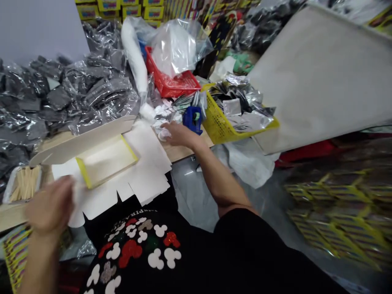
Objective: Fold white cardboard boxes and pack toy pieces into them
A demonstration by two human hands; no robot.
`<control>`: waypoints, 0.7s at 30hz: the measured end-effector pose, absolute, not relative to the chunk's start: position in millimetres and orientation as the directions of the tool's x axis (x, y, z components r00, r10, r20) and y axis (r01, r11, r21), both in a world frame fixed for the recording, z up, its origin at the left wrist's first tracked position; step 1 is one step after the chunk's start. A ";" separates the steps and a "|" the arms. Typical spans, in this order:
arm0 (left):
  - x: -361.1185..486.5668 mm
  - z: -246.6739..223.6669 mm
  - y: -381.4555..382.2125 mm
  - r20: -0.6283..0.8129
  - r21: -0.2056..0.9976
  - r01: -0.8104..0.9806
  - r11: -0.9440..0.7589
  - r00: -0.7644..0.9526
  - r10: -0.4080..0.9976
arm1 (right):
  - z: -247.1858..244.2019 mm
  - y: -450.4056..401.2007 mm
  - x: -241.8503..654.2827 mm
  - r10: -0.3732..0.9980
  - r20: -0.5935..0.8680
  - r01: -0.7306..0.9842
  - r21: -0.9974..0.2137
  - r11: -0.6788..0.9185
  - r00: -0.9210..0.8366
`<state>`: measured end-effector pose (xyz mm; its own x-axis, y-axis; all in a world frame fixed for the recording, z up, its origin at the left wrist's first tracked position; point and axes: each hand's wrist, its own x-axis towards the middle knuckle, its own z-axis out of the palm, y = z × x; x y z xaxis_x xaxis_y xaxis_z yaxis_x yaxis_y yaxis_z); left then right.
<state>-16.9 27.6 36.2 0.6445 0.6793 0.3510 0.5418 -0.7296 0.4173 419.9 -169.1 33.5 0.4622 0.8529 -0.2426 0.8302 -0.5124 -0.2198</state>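
My right hand (pixel 177 134) reaches to a loose pile of thin white pieces (pixel 165 109) at the back of the table. Its thumb and fingers close around a white round pad (pixel 164 134) there. Just right of that hand stands a blue tape dispenser (pixel 192 118). My left hand (pixel 50 204) is smeared by motion at the left, near the flattened white card sheets (pixel 147 179), and its fingers cannot be made out. On those sheets rests an open, shallow box (pixel 107 161) with yellow ends and a pale inside.
A tray of wooden sticks (pixel 26 183) sits at far left. Grey items in clear plastic (pixel 101 85) are heaped behind. A red basket (pixel 174 85) and a yellow basket (pixel 220 126) of silvery packets stand beyond my right hand. Stacked yellow boxes (pixel 343 220) are at right.
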 end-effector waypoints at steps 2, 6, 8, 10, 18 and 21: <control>20.8 32.0 6.0 0.322 0.356 0.428 -0.831 0.778 0.539 | 12.4 -161.9 409.8 0.836 -0.294 0.836 -0.167 -0.522 0.463; 82.7 23.7 4.9 0.068 0.210 0.440 -0.873 0.884 0.462 | -15.8 -159.3 417.7 0.827 -0.173 0.793 -0.233 -0.563 0.536; 96.2 23.6 9.3 -0.078 0.147 0.509 -0.848 0.861 0.503 | -21.5 -166.9 431.5 0.831 -0.117 0.721 -0.443 -0.534 0.544; 98.1 24.5 9.9 -0.150 0.116 0.521 -0.846 0.851 0.504 | -22.5 -179.5 443.2 0.847 -0.060 0.574 -0.710 -0.409 0.529; 86.7 10.1 -5.8 -0.262 0.101 0.400 -0.911 0.894 0.363 | 12.1 -171.8 388.4 0.975 0.200 0.372 -0.915 0.153 0.091; 89.6 5.7 -5.3 -0.239 0.103 0.391 -0.915 0.902 0.359 | 25.8 -131.7 333.9 0.981 0.158 0.703 -0.685 0.190 -0.112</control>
<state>89.6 -5.3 5.7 0.9024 0.3589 -0.2386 0.3910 -0.9146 0.1031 333.9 -131.7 25.8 -0.1115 0.9812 0.1578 0.7033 0.1901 -0.6850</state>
